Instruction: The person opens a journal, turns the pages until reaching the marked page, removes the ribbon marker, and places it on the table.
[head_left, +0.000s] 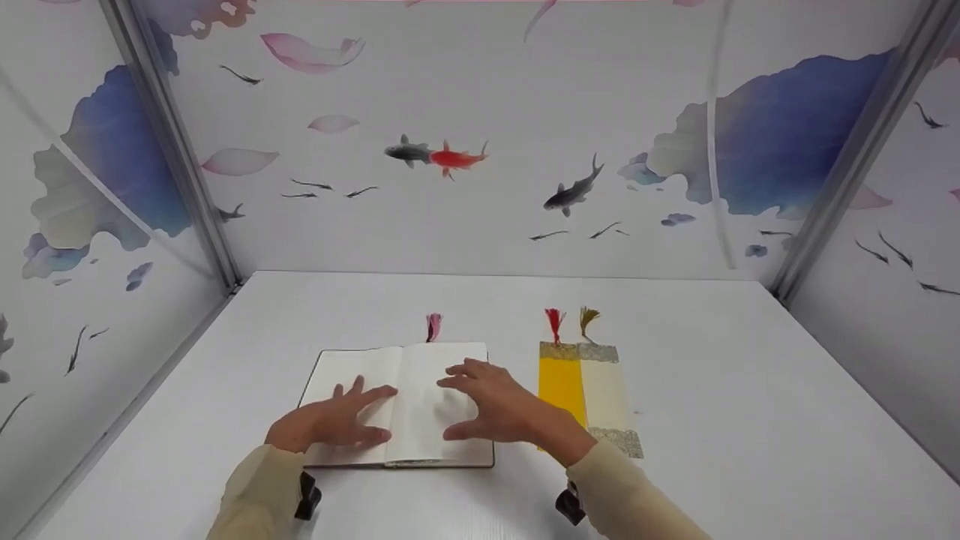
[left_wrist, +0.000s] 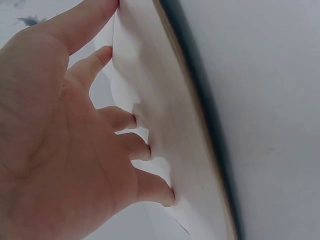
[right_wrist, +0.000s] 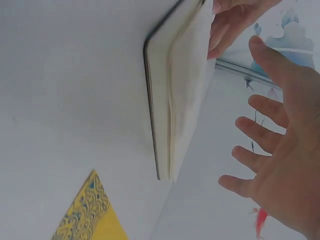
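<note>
An open notebook (head_left: pixel 431 420) with blank pages and a dark cover lies flat on the white table. My left hand (head_left: pixel 337 416) rests on its left page with fingers spread; in the left wrist view the fingertips (left_wrist: pixel 167 195) press on the paper. Over the right page hovers my right hand (head_left: pixel 495 401), its fingers apart and nothing in them. The right wrist view shows a gap between that hand (right_wrist: pixel 280 145) and the page edges (right_wrist: pixel 172 125). A pink tassel (head_left: pixel 433 327) sticks out past the notebook's top edge; whatever it hangs from is hidden under the pages.
Right of the notebook lie a yellow bookmark (head_left: pixel 561 382) with a red tassel (head_left: pixel 554 324) and a cream bookmark (head_left: pixel 606 390) with an olive tassel (head_left: pixel 588 321), side by side. My right forearm partly covers the yellow one. Printed panels (head_left: pixel 495 97) enclose the table (head_left: pixel 697 345).
</note>
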